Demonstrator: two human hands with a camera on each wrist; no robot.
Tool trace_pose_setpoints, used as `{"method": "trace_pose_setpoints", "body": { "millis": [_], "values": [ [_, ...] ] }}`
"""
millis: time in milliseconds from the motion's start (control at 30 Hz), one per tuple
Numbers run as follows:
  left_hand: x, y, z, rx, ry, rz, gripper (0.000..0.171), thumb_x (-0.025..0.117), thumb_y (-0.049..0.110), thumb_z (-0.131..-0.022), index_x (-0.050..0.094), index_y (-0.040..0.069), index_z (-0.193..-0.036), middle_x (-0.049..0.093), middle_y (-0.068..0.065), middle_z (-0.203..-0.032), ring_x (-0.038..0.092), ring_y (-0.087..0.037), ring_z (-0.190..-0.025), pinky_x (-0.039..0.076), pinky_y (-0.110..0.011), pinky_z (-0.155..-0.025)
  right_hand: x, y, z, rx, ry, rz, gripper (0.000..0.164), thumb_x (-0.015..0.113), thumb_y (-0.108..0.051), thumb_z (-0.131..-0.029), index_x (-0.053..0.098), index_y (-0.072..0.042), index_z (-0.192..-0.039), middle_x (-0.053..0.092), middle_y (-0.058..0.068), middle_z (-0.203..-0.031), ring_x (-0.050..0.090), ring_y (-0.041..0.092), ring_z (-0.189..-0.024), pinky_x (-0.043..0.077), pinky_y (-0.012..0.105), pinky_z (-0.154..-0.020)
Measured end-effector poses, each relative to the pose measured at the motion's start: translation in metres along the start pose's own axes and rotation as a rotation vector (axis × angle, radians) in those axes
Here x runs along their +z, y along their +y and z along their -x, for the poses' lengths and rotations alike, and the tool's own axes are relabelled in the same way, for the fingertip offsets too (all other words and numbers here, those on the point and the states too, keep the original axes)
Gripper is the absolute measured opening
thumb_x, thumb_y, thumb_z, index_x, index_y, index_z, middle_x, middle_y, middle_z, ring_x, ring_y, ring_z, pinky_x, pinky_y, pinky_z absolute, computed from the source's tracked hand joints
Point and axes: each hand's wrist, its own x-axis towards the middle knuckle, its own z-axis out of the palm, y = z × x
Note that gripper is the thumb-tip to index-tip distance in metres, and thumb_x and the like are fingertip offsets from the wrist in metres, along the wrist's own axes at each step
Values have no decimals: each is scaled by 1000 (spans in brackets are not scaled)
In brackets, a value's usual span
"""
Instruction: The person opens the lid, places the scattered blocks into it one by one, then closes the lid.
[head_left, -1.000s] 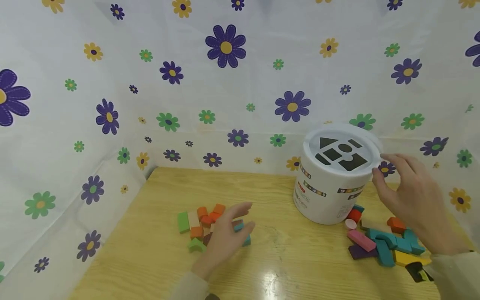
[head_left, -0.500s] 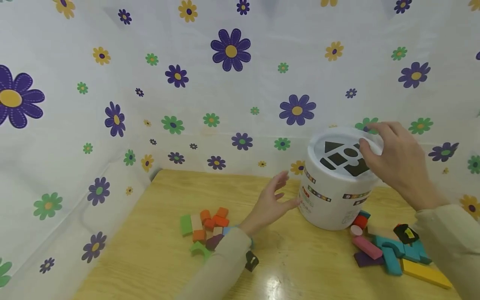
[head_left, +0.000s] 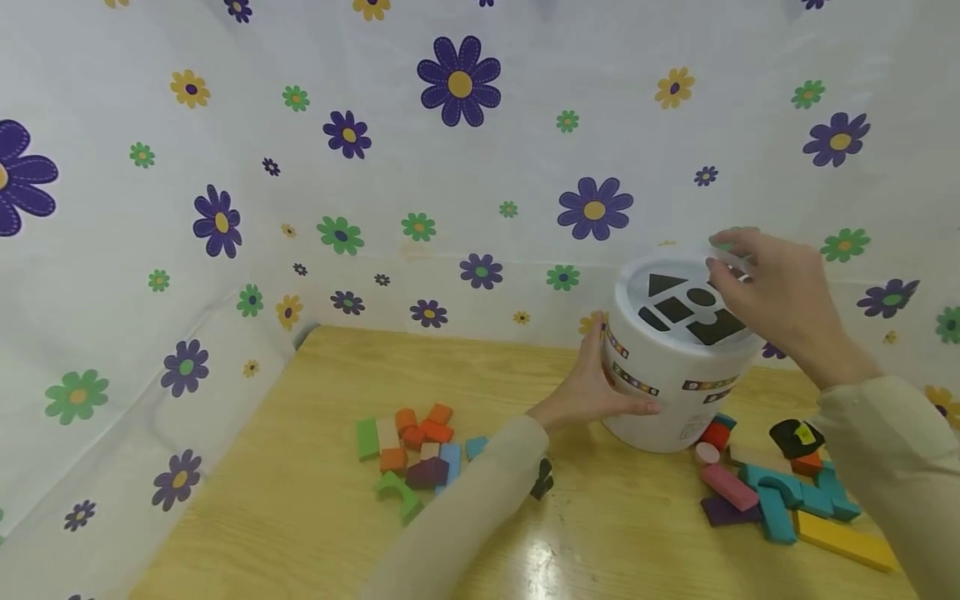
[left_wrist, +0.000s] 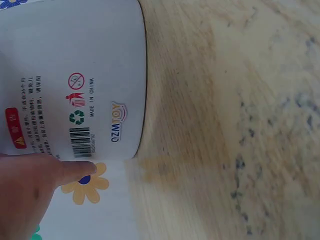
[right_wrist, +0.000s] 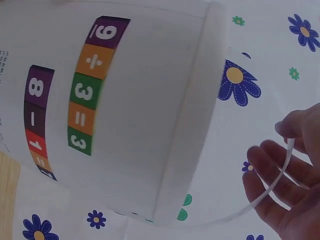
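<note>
A white toy bucket stands upright on the wooden table; its pale lid has dark shape cutouts. Spread along the bucket's left wall, my left hand presses it with straight thumb and fingers apart. The left wrist view shows one finger against the wall by the barcode. Above the lid's right side, my right hand pinches the thin, translucent bucket handle between thumb and curled fingers. Part of the lid is behind that hand in the head view.
Orange, green, purple and blue wooden blocks lie left of centre, partly hidden by the left sleeve. Several teal, pink, purple and yellow blocks lie right of the bucket's base. A flower-print sheet hangs behind and left of the table.
My left hand has moved right from above the left blocks onto the bucket's wall. My right hand has gone from the bucket's right rim up over the lid and now holds the handle.
</note>
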Motion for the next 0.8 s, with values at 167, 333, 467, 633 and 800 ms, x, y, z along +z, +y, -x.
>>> {"method": "trace_pose_setpoints", "body": {
  "millis": [167, 333, 467, 633, 800],
  "values": [
    [1, -4, -8, 37, -1, 41, 143, 98, 27, -66, -9, 39, -160, 30, 12, -156, 38, -8, -140, 30, -43, -125, -3, -2, -3, 38, -63, -60, 31, 68, -10, -96, 68, 1, -124, 71, 32, -114, 69, 52, -99, 59, 66, -78],
    [2, -5, -12, 57, -2, 52, 144, 99, 24, -65, -9, 42, -159, 36, 12, -153, 42, -7, -137, 34, -40, -123, -4, -7, -8, 26, -119, -53, 25, 68, -9, -96, 72, 0, -119, 73, 26, -115, 69, 42, -96, 61, 55, -76],
    [3, -4, -13, 58, -15, 70, 141, 98, 23, -67, -8, 49, -156, 38, 14, -150, 44, -6, -134, 37, -37, -120, -5, -11, -11, 2, -114, -62, 20, 66, -4, -96, 75, -1, -113, 74, 23, -113, 69, 39, -98, 58, 55, -81],
    [1, -3, -12, 90, -17, 92, 135, 98, 18, -66, 1, 52, -155, 42, 14, -147, 46, -5, -133, 38, -36, -120, -8, -19, -13, -17, -94, -83, 18, 65, -2, -96, 77, -2, -109, 75, 21, -110, 71, 39, -99, 58, 56, -85],
    [-3, 2, 1, 126, -6, 91, 138, 99, 16, -64, 1, 51, -155, 41, 12, -148, 44, -6, -134, 37, -37, -120, -13, -29, -12, -26, -98, -79, 18, 66, -3, -96, 78, -4, -110, 76, 18, -110, 72, 37, -99, 61, 37, -86]
  ]
}}
